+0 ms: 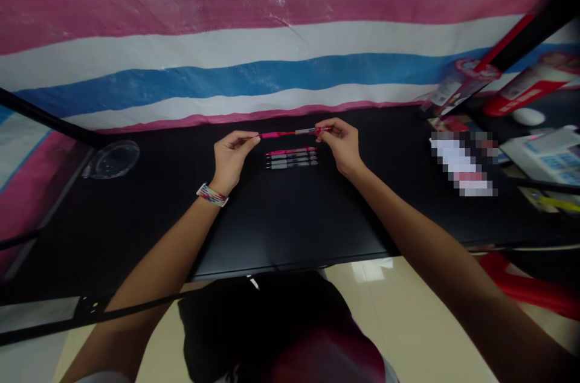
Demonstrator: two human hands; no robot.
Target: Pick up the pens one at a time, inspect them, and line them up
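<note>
My left hand, with a patterned band at the wrist, pinches the pink front part of a pen at its left tip. Opposite it, my right hand grips the clear barrel of the pen near its red end. A thin red refill shows between the pink part and the barrel. Just below lie several pens side by side on the black table, the top one pink and the others dark and grey.
A clear plastic lid or dish rests at the left. Toward the right are a clear container, a red and white canister, a white mouse and a blurred-out item. Striped sheeting hangs behind the table.
</note>
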